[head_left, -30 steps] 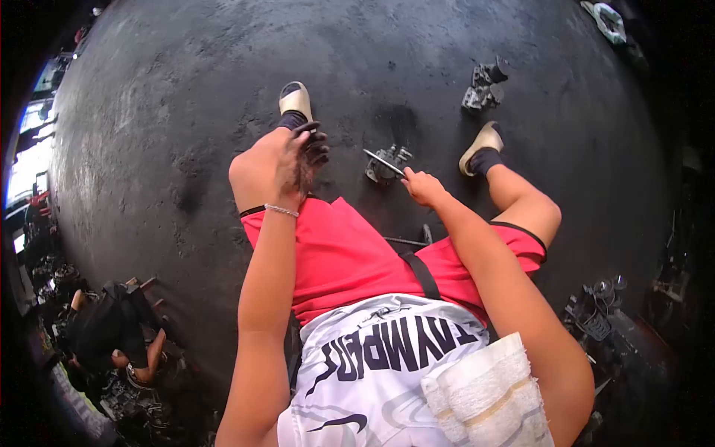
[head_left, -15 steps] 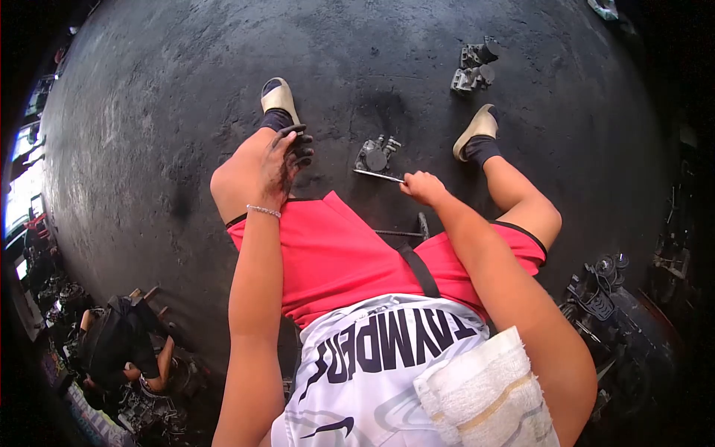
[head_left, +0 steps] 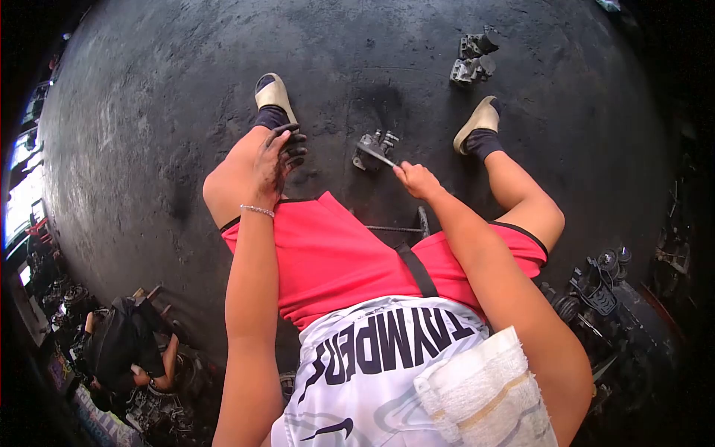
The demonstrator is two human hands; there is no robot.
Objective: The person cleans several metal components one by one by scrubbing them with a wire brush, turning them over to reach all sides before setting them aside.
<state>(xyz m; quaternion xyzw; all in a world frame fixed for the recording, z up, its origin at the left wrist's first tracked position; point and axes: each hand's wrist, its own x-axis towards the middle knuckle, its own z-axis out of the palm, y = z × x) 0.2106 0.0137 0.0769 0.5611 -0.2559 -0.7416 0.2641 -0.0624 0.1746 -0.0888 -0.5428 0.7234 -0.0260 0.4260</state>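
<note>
My right hand (head_left: 418,181) grips the near end of a slim silver metal tool (head_left: 380,155), fist closed, between my knees. The tool's far end overlaps a small metal engine part (head_left: 364,161) on the dark floor, covering some of its top. By my left shin, my left hand (head_left: 277,160) is raised with its fingers apart, blackened with grease; nothing shows in it.
Two more metal parts, one dark-topped (head_left: 485,41) and one greyer (head_left: 472,70), sit beyond my right foot. Machine parts (head_left: 602,298) crowd the right side. At lower left a person in black (head_left: 123,343) bends over machinery. A white towel (head_left: 484,395) lies against my right arm.
The tool has swung from just in front of the engine part to across its top, its tip pointing farther away. My right hand shifted slightly left and forward; my left hand barely moved.
</note>
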